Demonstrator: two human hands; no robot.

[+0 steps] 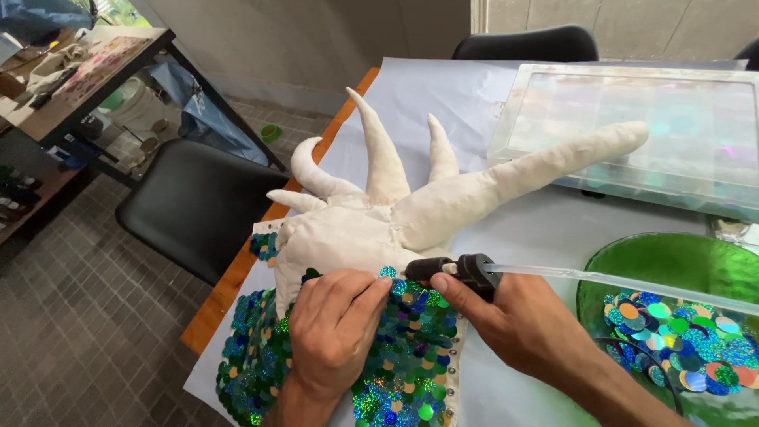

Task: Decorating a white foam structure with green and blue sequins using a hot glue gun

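Note:
A stuffed white cloth shape with several pointed horns (379,205) lies on the table. Its lower part is covered in shiny blue-green sequins (403,356). My left hand (332,328) rests on the sequined part, fingertips pressing a sequin at the edge of the bare cloth. My right hand (522,324) grips a black-nozzled glue gun (451,270) with a clear glue stick (617,283) running off to the right. The nozzle tip sits right by my left fingertips.
A green glass bowl (672,265) of loose coloured sequins (680,340) stands at the right. A clear plastic compartment box (632,126) sits behind. A pale sheet (443,87) covers the wooden table. Black chairs (198,205) stand to the left and behind.

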